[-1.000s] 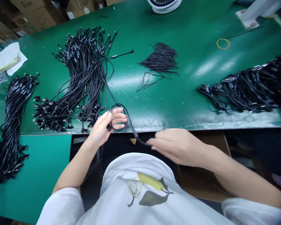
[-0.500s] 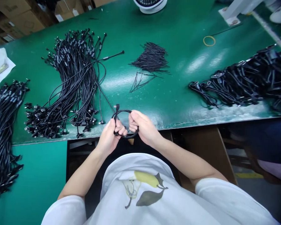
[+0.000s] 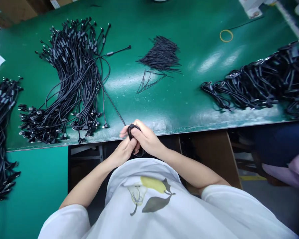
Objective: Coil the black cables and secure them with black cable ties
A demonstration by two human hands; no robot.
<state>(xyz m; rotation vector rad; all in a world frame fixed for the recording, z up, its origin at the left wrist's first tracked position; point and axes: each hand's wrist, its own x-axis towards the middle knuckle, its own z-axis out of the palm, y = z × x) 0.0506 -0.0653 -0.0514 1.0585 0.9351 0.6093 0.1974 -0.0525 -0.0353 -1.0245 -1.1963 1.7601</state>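
My left hand [image 3: 124,151] and my right hand [image 3: 146,139] are pressed together at the front edge of the green table [image 3: 179,99], both closed around one coiled black cable [image 3: 131,130]. Only a small loop of it shows between the fingers. A big heap of loose black cables [image 3: 72,83] lies just to the left of my hands. A small pile of thin black ties [image 3: 161,58] sits further back, in the middle of the table.
A pile of coiled black cables [image 3: 264,83] lies at the right. Another bundle of cables [image 3: 0,132] hangs over the left side. A yellow rubber band [image 3: 226,36] lies far back right. A brown cardboard box [image 3: 209,156] stands under the table.
A second ago my hands were apart, with the cable strung between them. They came together and wound it into a small coil, and they now sit lower and tighter around it.
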